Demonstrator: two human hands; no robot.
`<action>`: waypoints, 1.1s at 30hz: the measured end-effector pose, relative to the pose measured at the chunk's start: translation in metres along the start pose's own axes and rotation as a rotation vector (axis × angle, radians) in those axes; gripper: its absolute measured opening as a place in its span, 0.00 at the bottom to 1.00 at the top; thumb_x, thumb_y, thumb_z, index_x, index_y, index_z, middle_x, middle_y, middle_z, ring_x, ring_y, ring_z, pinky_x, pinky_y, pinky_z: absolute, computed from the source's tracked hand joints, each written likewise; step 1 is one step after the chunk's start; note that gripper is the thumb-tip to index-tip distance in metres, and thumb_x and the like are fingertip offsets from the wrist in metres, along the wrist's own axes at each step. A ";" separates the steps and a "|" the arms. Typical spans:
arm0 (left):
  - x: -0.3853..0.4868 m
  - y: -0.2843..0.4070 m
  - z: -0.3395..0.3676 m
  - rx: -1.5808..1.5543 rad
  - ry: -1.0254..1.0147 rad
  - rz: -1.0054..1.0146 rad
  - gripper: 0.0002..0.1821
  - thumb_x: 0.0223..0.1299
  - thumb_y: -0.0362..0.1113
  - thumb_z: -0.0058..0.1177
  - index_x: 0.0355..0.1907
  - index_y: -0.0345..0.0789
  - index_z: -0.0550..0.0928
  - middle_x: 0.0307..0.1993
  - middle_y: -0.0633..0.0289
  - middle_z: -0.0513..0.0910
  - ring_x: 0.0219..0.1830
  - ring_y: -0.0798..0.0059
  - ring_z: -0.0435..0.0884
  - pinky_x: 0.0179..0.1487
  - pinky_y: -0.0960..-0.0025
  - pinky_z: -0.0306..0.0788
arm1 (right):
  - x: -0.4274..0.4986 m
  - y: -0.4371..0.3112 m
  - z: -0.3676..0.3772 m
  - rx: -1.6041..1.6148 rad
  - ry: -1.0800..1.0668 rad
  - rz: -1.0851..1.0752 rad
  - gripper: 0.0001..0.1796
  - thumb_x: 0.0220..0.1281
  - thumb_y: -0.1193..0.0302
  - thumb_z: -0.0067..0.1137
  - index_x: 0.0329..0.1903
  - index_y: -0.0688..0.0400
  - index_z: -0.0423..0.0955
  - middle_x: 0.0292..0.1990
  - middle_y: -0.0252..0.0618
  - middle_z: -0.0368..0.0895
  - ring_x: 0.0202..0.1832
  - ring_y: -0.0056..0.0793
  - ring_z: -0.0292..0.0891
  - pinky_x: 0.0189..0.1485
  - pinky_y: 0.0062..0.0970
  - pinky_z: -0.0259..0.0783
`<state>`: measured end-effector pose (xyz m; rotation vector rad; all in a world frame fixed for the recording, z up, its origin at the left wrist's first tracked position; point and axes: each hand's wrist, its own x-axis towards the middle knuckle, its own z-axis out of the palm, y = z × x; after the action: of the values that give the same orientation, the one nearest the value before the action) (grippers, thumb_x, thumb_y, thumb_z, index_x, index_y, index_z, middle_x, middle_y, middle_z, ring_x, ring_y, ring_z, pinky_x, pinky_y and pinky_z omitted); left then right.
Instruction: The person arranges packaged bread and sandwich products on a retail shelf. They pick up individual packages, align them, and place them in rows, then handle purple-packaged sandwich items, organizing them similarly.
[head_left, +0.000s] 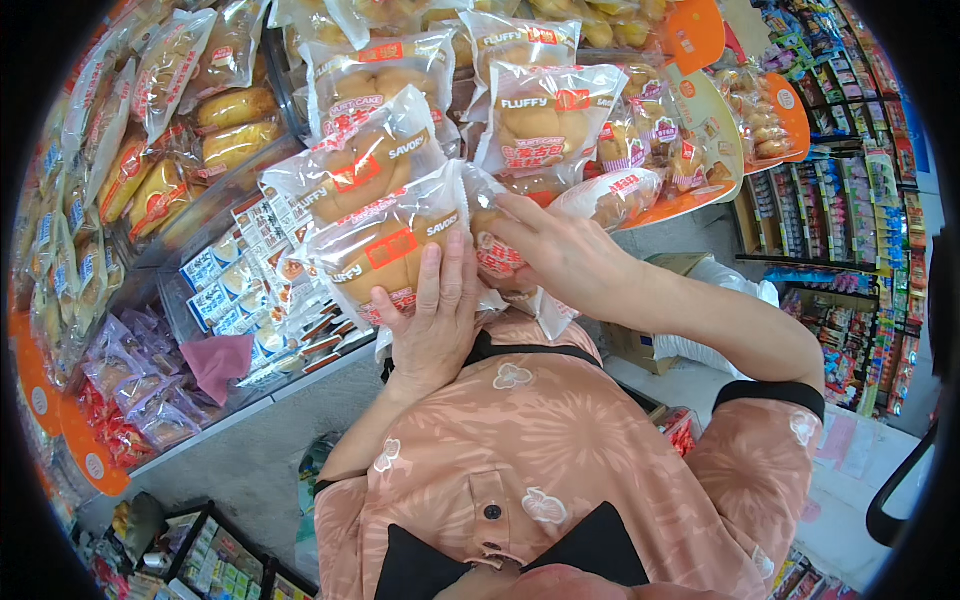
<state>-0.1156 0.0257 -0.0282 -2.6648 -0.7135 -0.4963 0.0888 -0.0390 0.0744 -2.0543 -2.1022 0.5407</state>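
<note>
My left hand (433, 322) lies flat against the front of a clear plastic bag of yurt cake buns (386, 251), fingers stretched upward and thumb out to the side. A similar bag of buns (364, 176) leans right behind it. My right hand (581, 251) has its fingers curled over another bag of buns (495, 251), turned sideways beside the first bag. Part of that bag is hidden under my fingers. Further back, more bun bags stand upright, including one bag (551, 120) just beyond my right hand.
Flat printed packets (244, 281) fill a bin on the left, with purple-wrapped snacks (146, 375) and a pink cloth-like piece (217, 366) near its edge. Orange display panels (789, 112) rim the stand. A cardboard box (637, 345) with a white sack (701, 274) sits right. Snack racks (810, 217) stand beyond.
</note>
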 end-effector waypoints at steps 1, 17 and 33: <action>0.000 0.001 0.001 0.002 0.012 -0.002 0.48 0.54 0.69 0.55 0.76 0.46 0.71 0.81 0.64 0.58 0.84 0.60 0.49 0.75 0.22 0.30 | 0.006 0.004 0.002 0.056 0.035 -0.051 0.31 0.52 0.75 0.69 0.60 0.63 0.71 0.58 0.52 0.72 0.46 0.53 0.82 0.44 0.45 0.80; 0.005 0.018 -0.005 -0.097 0.050 -0.103 0.38 0.63 0.67 0.55 0.72 0.52 0.75 0.76 0.65 0.68 0.81 0.54 0.57 0.76 0.24 0.27 | -0.081 0.067 -0.049 -0.157 0.254 -0.380 0.37 0.54 0.55 0.75 0.66 0.49 0.72 0.73 0.58 0.63 0.70 0.57 0.68 0.68 0.55 0.66; 0.026 0.023 0.006 -0.053 0.104 -0.042 0.20 0.72 0.54 0.49 0.64 0.64 0.78 0.72 0.75 0.74 0.78 0.67 0.65 0.77 0.24 0.23 | -0.037 0.104 -0.019 -0.269 0.276 -0.314 0.28 0.43 0.66 0.72 0.53 0.50 0.79 0.72 0.42 0.64 0.75 0.65 0.54 0.66 0.60 0.63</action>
<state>-0.0807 0.0196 -0.0277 -2.6542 -0.7361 -0.6687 0.1941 -0.0728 0.0602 -1.7379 -2.3557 -0.0706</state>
